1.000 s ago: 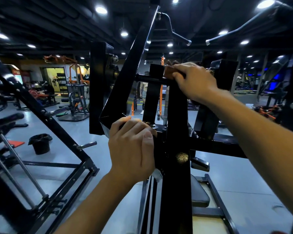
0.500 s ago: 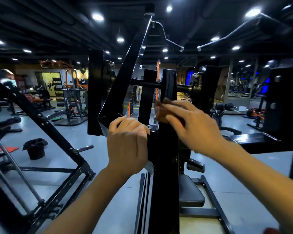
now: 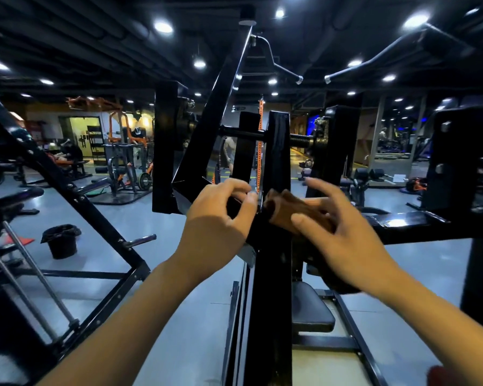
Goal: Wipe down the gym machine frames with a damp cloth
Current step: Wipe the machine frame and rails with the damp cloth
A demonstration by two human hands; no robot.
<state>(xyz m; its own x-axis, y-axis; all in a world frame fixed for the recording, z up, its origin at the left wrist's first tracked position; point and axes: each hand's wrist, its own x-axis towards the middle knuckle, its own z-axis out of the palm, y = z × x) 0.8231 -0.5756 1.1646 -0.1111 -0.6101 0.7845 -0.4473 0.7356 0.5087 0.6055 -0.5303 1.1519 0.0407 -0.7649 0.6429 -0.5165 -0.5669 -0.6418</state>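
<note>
Brown cloth (image 3: 296, 210) under right hand (image 3: 343, 235), against black upright (image 3: 273, 274).

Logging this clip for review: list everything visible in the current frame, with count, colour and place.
Upright steel post of the gym machine frame: one, black, centre foreground.
Folded brown wiping cloth: one, brown, against the post under the right hand.
Padded machine seat: one, black, low right of the post.
Threaded horizontal bar: one, dark, crossing the post near its top.
Slanted frame beam with a peg: one, black, left.
Lined round bin: one, black, on the grey floor at left.
Orange-framed machines: several, far left background.
Ceiling lights: many, white.
Left hand: one, fingers curled at the frame.
Right hand: one, blurred, holding the cloth.
</note>
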